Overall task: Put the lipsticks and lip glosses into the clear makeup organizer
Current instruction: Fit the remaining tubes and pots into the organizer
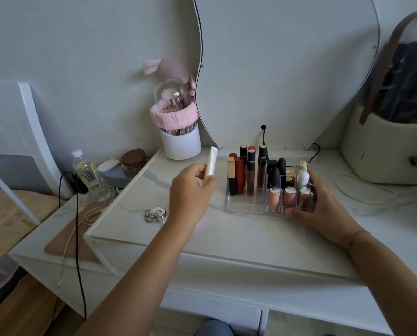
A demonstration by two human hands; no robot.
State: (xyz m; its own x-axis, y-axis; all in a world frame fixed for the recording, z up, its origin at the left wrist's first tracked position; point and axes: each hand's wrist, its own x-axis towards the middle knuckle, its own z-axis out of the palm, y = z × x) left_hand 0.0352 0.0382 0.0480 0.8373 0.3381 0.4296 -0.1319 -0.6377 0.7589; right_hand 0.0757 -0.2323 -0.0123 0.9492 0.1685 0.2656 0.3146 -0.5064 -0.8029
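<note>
The organizer stands on the white table, in front of the mirror. Its left part holds tall lipsticks and dark glosses standing upright. The right part has black lipsticks behind and three pink glosses in the front row.

The right hand holds the organizer's right end, thumb along the front wall and fingers curled round the side.

The left hand is raised just left of the organizer and grips a white tube by its lower end. The tube points up and leans a little to the right; it is blurred, and its label cannot be read.

A keychain lies on the table near the left wrist. A white brush pot with a pink band sits at the back, and a beige bag stands at the far right. A bottle and a jar stand on a lower surface to the left.
</note>
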